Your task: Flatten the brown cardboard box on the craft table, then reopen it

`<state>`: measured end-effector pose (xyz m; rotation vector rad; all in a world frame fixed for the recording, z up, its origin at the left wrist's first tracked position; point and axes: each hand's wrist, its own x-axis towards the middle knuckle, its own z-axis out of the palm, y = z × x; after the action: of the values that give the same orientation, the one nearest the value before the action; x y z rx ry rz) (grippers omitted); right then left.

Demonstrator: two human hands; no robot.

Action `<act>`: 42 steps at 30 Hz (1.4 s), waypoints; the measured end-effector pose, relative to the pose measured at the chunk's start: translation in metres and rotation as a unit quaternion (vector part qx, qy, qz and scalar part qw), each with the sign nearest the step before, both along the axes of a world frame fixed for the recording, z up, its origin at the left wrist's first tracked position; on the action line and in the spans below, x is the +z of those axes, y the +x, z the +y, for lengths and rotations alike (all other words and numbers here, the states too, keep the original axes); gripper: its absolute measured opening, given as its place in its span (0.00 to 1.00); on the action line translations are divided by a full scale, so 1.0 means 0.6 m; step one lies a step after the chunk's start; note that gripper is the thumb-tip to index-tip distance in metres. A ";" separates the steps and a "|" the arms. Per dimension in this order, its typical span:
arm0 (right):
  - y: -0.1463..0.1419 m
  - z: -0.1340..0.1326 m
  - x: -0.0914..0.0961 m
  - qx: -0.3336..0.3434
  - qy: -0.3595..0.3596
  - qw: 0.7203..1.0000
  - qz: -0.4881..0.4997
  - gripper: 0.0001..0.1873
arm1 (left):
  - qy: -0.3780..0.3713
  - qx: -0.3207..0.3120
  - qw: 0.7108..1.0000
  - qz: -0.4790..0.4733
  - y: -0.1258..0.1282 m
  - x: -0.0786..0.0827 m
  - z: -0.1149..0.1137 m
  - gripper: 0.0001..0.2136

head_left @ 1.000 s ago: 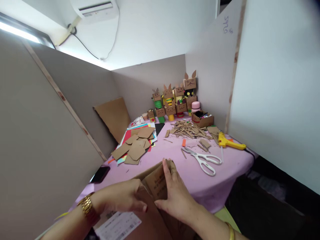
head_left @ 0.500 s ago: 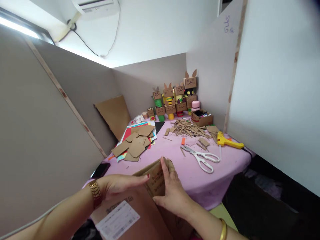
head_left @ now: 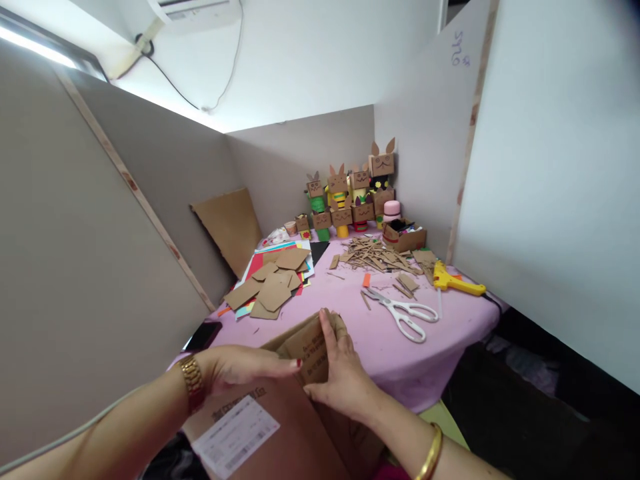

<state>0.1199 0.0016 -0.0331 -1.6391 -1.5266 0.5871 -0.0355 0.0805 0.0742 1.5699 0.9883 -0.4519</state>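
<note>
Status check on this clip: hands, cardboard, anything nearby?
Left hand flat on cardboard box. Right hand pressing its raised flap. Scissors apart on table, beyond the right hand.

A single head-worn camera supplied the view. It sat above the near edge of the table (head_left: 450, 347) and faced forward and downward along it toward the far corner of the booth. The left hand (head_left: 240, 370) and right hand (head_left: 343, 380) lay closest to the lens, at the lower centre, with the forearms entering from the bottom edge. The partition panels (head_left: 90, 280) rose close on both sides. The cardboard figures (head_left: 350, 193) stood farthest from the lens. No second view was present, so no overlap applied.
</note>
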 end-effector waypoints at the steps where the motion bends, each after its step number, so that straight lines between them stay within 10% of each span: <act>1: 0.001 -0.001 0.001 0.012 -0.002 1.000 0.000 0.67 | -0.029 0.013 0.999 -0.001 -0.003 -0.001 0.001 0.33; 17: 0.031 -0.012 0.002 0.152 -0.019 0.987 0.038 0.71 | -0.173 0.177 0.968 0.051 0.009 -0.018 -0.024 0.25; 30: 0.011 -0.030 -0.008 0.040 -0.024 0.999 -0.024 0.64 | -0.202 0.177 0.959 0.094 0.027 -0.001 -0.035 0.19; 42: 0.032 -0.037 -0.015 0.136 -0.075 0.988 -0.016 0.68 | -0.211 0.137 0.965 0.078 0.024 -0.027 -0.026 0.19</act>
<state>0.1390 -0.0209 -0.0421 -1.5667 -1.7826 0.8446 -0.0209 0.0647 0.0577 1.0104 1.1261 -0.5547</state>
